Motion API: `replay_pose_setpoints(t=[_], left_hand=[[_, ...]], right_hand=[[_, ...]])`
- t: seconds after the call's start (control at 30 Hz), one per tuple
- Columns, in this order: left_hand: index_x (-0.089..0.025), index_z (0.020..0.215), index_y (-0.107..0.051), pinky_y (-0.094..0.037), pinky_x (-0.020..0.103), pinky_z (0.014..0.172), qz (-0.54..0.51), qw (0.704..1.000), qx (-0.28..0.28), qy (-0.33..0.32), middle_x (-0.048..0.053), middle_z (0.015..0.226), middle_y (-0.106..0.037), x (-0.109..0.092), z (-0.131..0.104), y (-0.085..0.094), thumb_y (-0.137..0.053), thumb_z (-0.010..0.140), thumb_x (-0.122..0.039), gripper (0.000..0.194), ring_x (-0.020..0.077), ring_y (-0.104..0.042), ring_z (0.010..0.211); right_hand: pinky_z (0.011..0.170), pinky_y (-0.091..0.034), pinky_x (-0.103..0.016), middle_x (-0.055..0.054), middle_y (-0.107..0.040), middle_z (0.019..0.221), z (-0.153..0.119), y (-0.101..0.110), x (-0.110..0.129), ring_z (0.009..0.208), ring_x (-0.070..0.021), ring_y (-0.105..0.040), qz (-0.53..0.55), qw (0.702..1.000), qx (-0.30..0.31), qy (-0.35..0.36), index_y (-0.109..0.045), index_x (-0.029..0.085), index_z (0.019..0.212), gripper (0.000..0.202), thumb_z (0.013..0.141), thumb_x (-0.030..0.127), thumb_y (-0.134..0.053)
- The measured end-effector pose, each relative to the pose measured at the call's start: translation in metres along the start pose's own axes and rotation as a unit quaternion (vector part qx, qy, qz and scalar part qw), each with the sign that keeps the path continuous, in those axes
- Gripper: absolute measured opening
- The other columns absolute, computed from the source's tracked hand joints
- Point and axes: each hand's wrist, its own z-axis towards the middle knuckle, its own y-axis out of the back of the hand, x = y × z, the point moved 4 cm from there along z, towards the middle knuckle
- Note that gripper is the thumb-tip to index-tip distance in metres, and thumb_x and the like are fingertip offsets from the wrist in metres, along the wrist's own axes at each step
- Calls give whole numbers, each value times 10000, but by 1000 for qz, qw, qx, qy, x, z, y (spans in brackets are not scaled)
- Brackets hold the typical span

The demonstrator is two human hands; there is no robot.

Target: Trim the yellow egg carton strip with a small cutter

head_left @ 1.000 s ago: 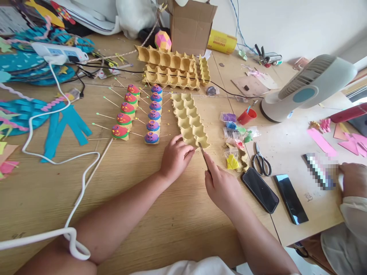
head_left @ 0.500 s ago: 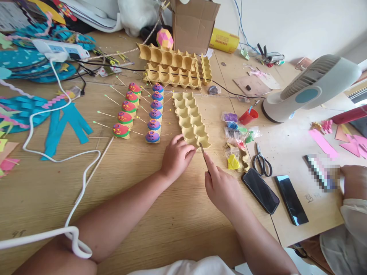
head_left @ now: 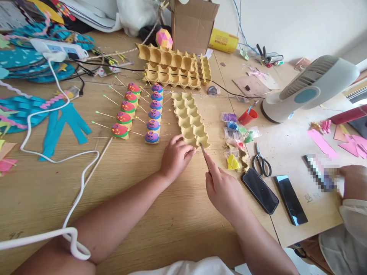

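Note:
A two-row piece of yellowish egg carton (head_left: 187, 114) lies hollows up in front of me. My left hand (head_left: 177, 157) is closed on its near left corner, with thumb and fingers pinched at the edge. In my right hand (head_left: 220, 185) is a slim knife (head_left: 205, 158), its tip against the near end of the carton, between the two rows. Left of the carton stand painted egg-carton strips: one with purple and blue domes (head_left: 155, 114), another with red and green smiling domes (head_left: 124, 117) and thin sticks poking out.
Uncut egg cartons (head_left: 172, 68) lie at the back by a cardboard box (head_left: 192, 26). To the right are clay bags (head_left: 233, 162), scissors (head_left: 260, 160), two phones (head_left: 260, 191) and a fan (head_left: 304, 91). A white cable (head_left: 63, 160) loops at left. Another person's hand (head_left: 352, 181) is far right.
Almost nothing differs. My right hand and the knife have shifted very slightly, while my left hand keeps its grip on the carton corner.

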Motion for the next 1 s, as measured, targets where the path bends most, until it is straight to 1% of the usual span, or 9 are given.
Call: replay_pose_setpoints(t=[0.13, 0.33, 0.5, 0.67, 0.87, 1.0], left_hand=[[-221, 851, -743, -446, 477, 1065, -1, 1000, 1, 2, 50, 837, -710, 0, 0, 0, -586, 935, -292, 191, 277, -517, 1229], [-219, 857, -740, -445, 475, 1061, -2, 1000, 2, 4, 55, 849, -712, 0, 0, 0, -583, 936, -295, 192, 283, -505, 1246], [-233, 862, -741, -442, 490, 1054, -11, 1000, 2, 7, 54, 851, -708, 1, 0, -1, -591, 928, -280, 170, 289, -511, 1246], [-230, 842, -739, -436, 483, 1058, -10, 1000, 6, 7, 53, 827, -705, 1, 0, -1, -594, 924, -271, 172, 289, -515, 1230], [-224, 849, -741, -445, 470, 1049, -6, 1000, 3, 7, 53, 835, -713, 1, 0, -2, -591, 930, -291, 184, 286, -509, 1229], [-223, 841, -742, -447, 474, 1041, -7, 1000, 1, 12, 53, 832, -713, 2, 0, -2, -596, 927, -292, 183, 290, -516, 1216]], right_hand=[[560, -362, -282, -19, -730, 1006, 1, 0, 1, 721, -163, -662, 2, 1000, -8, 0, -117, 245, 1601, 649, 992, 245, -342], [543, -346, -280, -20, -727, 961, 1, -3, 1, 707, -158, -658, -18, 1000, 1, 1, -163, 240, 1591, 623, 994, 249, -343], [552, -368, -277, -24, -718, 935, 3, -7, 2, 719, -157, -662, -40, 999, 9, -5, -199, 229, 1581, 600, 996, 262, -325], [565, -390, -275, -38, -718, 956, 13, -12, 7, 727, -168, -667, -57, 998, 26, -19, -133, 210, 1598, 637, 990, 268, -315], [569, -412, -282, -53, -714, 936, 7, -10, 10, 717, -183, -672, -79, 995, 58, -19, -118, 184, 1601, 651, 982, 247, -311], [585, -435, -279, -71, -717, 980, 13, -14, 11, 749, -184, -683, -75, 996, 43, -29, -119, 177, 1599, 641, 988, 263, -293]])
